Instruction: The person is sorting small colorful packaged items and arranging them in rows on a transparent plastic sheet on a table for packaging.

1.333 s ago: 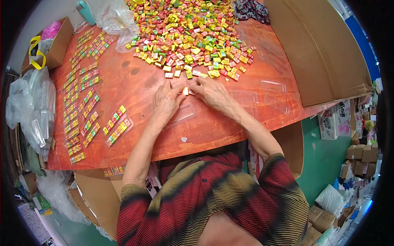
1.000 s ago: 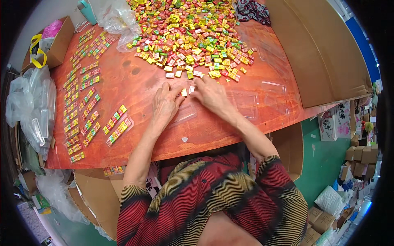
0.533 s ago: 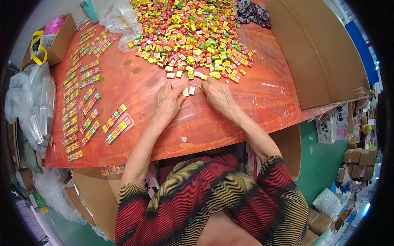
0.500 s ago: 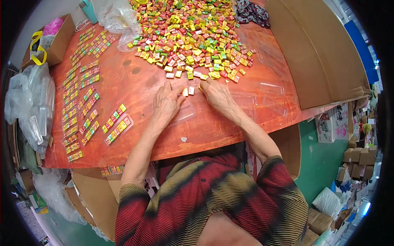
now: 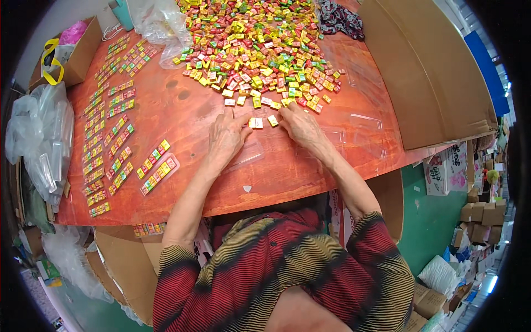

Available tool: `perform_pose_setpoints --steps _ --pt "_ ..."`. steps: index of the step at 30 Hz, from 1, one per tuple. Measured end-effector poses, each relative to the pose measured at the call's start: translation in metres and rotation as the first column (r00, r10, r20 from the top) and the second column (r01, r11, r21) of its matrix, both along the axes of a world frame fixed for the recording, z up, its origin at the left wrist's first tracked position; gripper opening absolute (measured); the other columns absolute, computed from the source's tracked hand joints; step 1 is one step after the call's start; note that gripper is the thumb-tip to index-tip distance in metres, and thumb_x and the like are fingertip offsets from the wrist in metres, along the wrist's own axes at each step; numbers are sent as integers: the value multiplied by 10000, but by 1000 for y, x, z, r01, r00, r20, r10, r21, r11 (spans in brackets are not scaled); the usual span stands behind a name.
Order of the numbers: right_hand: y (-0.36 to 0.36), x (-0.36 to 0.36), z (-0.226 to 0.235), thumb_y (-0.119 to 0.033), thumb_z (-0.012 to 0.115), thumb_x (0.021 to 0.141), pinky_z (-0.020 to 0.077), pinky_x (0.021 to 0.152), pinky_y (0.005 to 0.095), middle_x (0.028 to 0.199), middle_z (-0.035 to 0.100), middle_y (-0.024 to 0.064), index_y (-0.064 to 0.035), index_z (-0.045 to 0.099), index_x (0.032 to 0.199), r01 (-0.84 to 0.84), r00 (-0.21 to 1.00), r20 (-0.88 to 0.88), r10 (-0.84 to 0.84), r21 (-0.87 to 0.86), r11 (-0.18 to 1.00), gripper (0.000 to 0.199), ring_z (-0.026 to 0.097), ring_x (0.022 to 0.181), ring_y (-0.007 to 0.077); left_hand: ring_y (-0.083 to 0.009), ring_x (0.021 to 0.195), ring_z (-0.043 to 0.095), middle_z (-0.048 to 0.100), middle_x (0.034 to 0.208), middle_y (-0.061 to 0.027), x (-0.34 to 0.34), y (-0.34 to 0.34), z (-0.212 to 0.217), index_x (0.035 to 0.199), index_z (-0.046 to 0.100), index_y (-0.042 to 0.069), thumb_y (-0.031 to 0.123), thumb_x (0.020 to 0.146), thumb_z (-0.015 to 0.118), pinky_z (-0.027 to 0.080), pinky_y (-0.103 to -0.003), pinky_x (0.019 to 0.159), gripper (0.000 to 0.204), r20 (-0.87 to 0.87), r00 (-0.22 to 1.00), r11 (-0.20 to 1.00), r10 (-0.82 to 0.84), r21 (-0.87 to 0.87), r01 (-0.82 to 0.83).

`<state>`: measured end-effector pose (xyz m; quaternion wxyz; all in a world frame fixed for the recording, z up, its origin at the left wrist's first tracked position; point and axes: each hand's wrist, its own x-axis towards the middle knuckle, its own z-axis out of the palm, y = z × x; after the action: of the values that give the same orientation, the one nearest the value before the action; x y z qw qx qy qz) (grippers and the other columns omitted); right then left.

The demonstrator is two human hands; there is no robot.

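Left hand (image 5: pixel 225 137) at mid-frame, thumb and index fingertip parted beside a pair of small boxes (image 5: pixel 255 123); can't tell if they pinch the near one. Right hand (image 5: pixel 300 128) just right of it, fingers curled; hold unclear, fingertips beside a single box (image 5: pixel 273 120), can't tell if touching. Pair stands side by side: left one yellow with a pale face, right one mostly whitish. Single one is yellow-edged, pale on top, slightly tilted, a small gap from the pair. All little rectangular blocks, printed. Clear tray (image 5: pixel 247 154) lies below the left hand, more clear trays (image 5: pixel 366 118) right of centre. Big loose pile (image 5: pixel 251 55) at upper centre: yellow, red, green, some pale faces, jumbled at all angles. Left of frame, neat rows (image 5: pixel 94 141) of the same blocks, colours mixed; filled tray (image 5: pixel 159 175) nearest the hands. Everything on a reddish wooden table (image 5: pixel 298 177). Clear plastic bag (image 5: pixel 162 30) upper left of pile, dark patterned cloth (image 5: pixel 340 20) upper right, large cardboard box (image 5: pixel 431 72) at right.
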<state>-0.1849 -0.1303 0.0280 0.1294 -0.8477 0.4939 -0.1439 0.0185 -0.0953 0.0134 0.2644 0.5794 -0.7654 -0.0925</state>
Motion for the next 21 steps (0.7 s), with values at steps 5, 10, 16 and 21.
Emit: perform_pose_setpoints --steps 5,10,16,21 --pt "6 -9 0 -65 456 795 446 617 435 813 506 191 17 513 820 -83 996 23 86 -100 992 104 554 734 353 -301 803 528 489 911 -145 0 0 2 1013 626 137 178 688 686 446 -412 683 333 -2 1000 1000 -3 11 3" --pt "-9 -8 -9 -54 477 775 458 604 416 818 518 165 2 507 878 -68 994 -88 61 -77 995 122 563 725 324 -308 804 534 494 914 -153 -3 -2 1 1010 625 137 172 685 689 451 -409 672 333 8 1000 1000 -8 -5 8" --pt "21 18 -11 -26 455 767 478 550 378 763 506 147 9 492 884 -43 980 -201 -12 -268 963 128 572 676 291 -297 809 528 488 857 -127 -2 0 1 995 630 109 148 673 699 438 -392 681 331 -24 1000 1000 12 -7 -12" --pt "19 9 -17 -8 444 770 487 539 351 768 496 149 11 473 889 -38 983 -184 -5 -227 973 125 579 675 279 -298 816 528 490 869 -127 -2 0 1 1028 615 117 137 670 701 438 -393 690 368 -13 1000 1000 -4 10 4"
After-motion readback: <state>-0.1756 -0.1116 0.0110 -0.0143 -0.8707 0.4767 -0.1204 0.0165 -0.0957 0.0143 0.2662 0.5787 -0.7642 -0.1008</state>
